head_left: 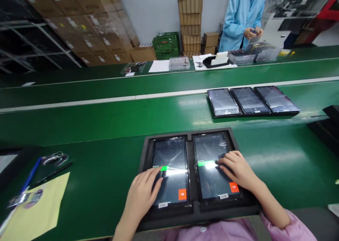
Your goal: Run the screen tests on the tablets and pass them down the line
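Two dark tablets lie side by side in a black foam tray (192, 212) on the green bench. My left hand (141, 195) rests its fingertips on the left tablet (169, 152), near a green progress bar (164, 168). My right hand (237, 168) presses its fingertips on the right tablet (209, 145), at the end of a similar green bar (206, 163). Each screen has an orange Fail button, the left one (182, 194) and the right one (233, 187). Neither hand holds anything.
Several tablets lie in a black tray (251, 101) beyond a white-edged belt (159, 96). A yellow sheet (37, 207) and a black pen (50, 174) lie to my left. Across the line, a co-worker in a light blue coat (242, 18) stands by stacked tablets (265, 52).
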`<action>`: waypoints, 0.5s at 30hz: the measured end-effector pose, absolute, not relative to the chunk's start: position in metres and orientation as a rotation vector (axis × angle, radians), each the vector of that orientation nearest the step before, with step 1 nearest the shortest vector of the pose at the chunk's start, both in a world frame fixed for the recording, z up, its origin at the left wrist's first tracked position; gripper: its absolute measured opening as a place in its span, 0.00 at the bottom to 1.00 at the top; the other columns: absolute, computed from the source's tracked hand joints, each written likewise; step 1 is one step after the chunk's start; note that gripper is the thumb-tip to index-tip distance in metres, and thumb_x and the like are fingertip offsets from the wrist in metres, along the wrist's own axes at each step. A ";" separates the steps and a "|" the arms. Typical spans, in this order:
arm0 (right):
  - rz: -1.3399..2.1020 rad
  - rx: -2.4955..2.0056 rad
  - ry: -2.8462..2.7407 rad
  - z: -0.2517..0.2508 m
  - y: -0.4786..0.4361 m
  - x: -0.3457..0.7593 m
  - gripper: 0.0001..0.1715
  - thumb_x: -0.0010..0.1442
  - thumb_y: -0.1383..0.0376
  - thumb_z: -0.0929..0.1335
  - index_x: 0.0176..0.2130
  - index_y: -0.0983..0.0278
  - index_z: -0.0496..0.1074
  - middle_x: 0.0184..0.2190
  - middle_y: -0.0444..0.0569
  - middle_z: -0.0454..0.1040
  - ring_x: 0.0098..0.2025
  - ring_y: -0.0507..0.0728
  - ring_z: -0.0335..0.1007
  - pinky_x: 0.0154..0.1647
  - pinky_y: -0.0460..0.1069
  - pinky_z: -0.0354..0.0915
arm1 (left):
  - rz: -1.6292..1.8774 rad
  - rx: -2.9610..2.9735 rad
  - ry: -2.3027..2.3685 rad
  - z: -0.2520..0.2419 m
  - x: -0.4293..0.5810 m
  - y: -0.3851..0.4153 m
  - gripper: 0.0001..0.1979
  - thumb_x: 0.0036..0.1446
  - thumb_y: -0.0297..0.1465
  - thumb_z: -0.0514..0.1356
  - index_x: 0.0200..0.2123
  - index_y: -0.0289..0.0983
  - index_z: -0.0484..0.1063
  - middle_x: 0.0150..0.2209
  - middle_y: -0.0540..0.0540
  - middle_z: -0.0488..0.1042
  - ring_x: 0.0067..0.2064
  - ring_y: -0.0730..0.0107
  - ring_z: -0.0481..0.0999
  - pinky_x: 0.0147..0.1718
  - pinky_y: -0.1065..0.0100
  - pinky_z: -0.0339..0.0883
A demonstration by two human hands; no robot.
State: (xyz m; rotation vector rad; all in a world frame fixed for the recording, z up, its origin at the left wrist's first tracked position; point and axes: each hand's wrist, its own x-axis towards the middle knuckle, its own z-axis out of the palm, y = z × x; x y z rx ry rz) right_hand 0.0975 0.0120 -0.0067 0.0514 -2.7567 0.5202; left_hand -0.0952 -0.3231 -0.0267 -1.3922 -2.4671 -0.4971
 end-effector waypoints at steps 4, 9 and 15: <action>0.418 0.122 -2.935 -0.003 0.040 0.069 0.13 0.72 0.62 0.62 0.40 0.62 0.73 0.33 0.48 0.73 0.38 0.57 0.68 0.41 0.53 0.57 | -0.391 -1.800 -2.548 0.003 -0.133 -0.279 0.15 0.70 0.38 0.49 0.49 0.42 0.73 0.45 0.46 0.80 0.44 0.64 0.79 0.42 0.64 0.70; 0.197 -0.042 -2.796 -0.017 0.055 0.030 0.15 0.70 0.60 0.64 0.51 0.65 0.72 0.48 0.56 0.74 0.51 0.64 0.64 0.52 0.57 0.57 | -0.389 -1.920 -2.478 -0.002 -0.157 -0.212 0.14 0.68 0.35 0.51 0.33 0.38 0.70 0.55 0.39 0.75 0.56 0.56 0.75 0.53 0.54 0.70; 0.154 0.024 -2.788 -0.028 0.050 0.028 0.23 0.70 0.57 0.64 0.58 0.67 0.68 0.54 0.58 0.73 0.54 0.66 0.62 0.54 0.59 0.54 | -0.428 -1.976 -2.280 -0.030 -0.150 -0.205 0.13 0.67 0.39 0.53 0.31 0.39 0.67 0.57 0.39 0.73 0.61 0.53 0.70 0.61 0.49 0.64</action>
